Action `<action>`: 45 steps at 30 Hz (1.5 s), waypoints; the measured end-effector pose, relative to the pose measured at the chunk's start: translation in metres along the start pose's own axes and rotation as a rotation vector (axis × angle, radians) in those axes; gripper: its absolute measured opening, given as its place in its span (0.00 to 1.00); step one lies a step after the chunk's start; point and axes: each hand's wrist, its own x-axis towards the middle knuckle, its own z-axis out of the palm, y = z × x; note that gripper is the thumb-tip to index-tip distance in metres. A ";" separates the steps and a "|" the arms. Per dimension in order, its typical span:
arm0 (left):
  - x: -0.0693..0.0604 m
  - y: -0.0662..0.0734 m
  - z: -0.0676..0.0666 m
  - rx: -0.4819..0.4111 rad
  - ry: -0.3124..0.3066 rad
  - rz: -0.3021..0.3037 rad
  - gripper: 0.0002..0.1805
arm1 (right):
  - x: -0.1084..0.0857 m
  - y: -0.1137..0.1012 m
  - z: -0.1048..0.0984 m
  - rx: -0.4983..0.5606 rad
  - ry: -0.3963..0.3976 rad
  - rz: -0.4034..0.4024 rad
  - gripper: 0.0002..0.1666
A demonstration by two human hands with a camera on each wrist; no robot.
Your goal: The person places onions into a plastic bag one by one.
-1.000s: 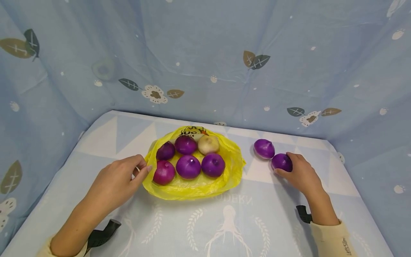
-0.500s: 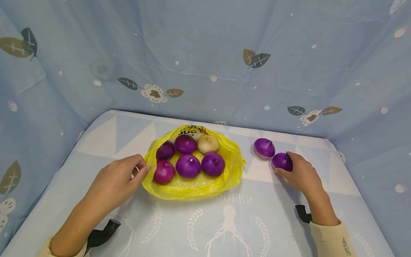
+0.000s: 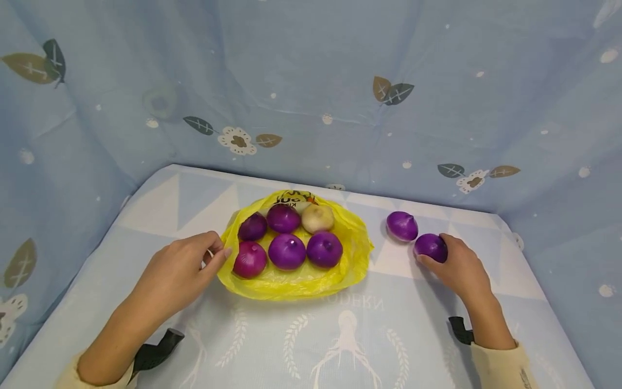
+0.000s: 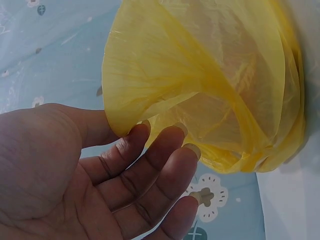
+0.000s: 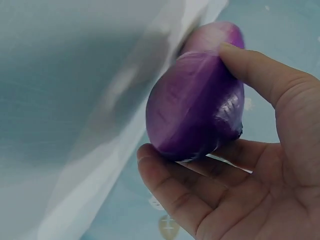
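Note:
A yellow plastic bag (image 3: 291,292) lies with its mouth spread wide on the table. Inside it sit several purple onions (image 3: 287,252) and a pale yellowish onion (image 3: 318,218). My left hand (image 3: 177,273) pinches the bag's left rim between thumb and index finger; the left wrist view shows the thin film (image 4: 145,60) caught there while the other fingers curl loosely. On the right, my right hand (image 3: 461,267) grips a purple onion (image 3: 430,248) by its side, thumb opposite the fingers (image 5: 175,192). Just beyond it rests another purple onion (image 3: 402,226) on the table.
The patterned white and light-blue tablecloth (image 3: 272,340) covers the table. A blue curtain (image 3: 301,81) with leaves and flowers hangs behind and at both sides. Black curved pieces (image 3: 157,350) stick out by both wrists.
Both hands keep their places and grips, and the onions stay where they were. Only the head view shifts very slightly.

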 end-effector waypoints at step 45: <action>-0.001 0.002 0.001 -0.009 -0.008 0.007 0.05 | -0.044 -0.181 -0.024 -0.002 0.126 -0.659 0.48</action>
